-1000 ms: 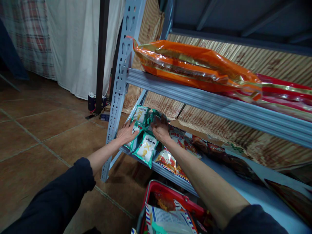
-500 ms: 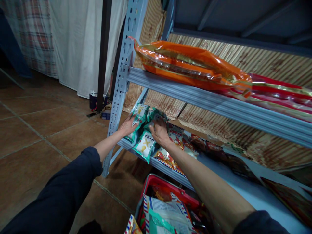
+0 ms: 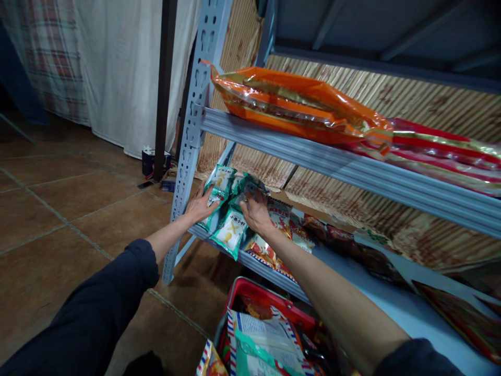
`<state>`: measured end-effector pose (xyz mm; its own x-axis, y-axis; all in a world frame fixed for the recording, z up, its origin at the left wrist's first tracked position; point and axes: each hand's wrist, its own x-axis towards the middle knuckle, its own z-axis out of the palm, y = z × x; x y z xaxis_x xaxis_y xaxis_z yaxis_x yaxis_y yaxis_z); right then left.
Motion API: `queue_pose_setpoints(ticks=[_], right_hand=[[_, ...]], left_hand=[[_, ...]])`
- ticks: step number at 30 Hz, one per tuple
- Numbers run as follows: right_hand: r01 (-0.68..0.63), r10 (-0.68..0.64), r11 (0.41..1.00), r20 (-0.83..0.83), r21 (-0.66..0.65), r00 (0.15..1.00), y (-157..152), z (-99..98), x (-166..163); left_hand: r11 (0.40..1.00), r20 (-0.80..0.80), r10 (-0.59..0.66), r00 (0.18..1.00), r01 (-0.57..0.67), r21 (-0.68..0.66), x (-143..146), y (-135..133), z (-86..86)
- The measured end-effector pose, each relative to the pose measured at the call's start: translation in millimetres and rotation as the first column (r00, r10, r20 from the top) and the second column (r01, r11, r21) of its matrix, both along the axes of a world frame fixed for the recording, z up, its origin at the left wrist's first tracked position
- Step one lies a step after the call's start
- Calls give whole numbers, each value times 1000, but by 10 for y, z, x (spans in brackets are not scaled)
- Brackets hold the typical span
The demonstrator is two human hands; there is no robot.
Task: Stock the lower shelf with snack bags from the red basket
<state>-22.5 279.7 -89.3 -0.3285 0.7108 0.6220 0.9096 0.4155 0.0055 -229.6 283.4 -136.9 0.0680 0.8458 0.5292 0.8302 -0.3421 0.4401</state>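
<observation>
Several green-and-white snack bags lie at the left end of the lower shelf (image 3: 348,271). My left hand (image 3: 200,204) rests on a snack bag (image 3: 213,201) near the upright, its fingers spread over the front. Behind it lies another snack bag (image 3: 222,177). My right hand (image 3: 256,211) reaches over the green bags at the back, fingers apart and touching a darker, partly hidden pack. Between my hands, a green snack bag (image 3: 230,230) leans at the shelf's front edge. Orange-and-white snack bags (image 3: 261,249) stand just right of it, partly behind my right forearm.
A red basket (image 3: 250,284) full of snack packs stands on the floor below the shelf. Large orange bags (image 3: 297,104) lie on the shelf above. A perforated metal upright (image 3: 195,104) bounds the left side. Dark packs (image 3: 376,261) lie farther right.
My left hand has slid slightly left and down, showing more of the rear green bag. My right hand stays nearly in place. The view has shifted a little.
</observation>
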Motion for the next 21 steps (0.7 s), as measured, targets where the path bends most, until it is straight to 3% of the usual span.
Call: queue_pose_setpoints(ticks=[6,12,21], right_hand=[[3,-3,1000,22,-16,1000,-114,48,-2],[6,-6,998,0,-66,1000,-327,181,13],[2,0,992,12,-128,1000,-785,430,173]], left_hand=[[990,-44,0,999,7,142,-12,-87,-72],[959,-5,-77,997,75,275,81,-419,43],[962,43,-181,983,168,215,237,-929,190]])
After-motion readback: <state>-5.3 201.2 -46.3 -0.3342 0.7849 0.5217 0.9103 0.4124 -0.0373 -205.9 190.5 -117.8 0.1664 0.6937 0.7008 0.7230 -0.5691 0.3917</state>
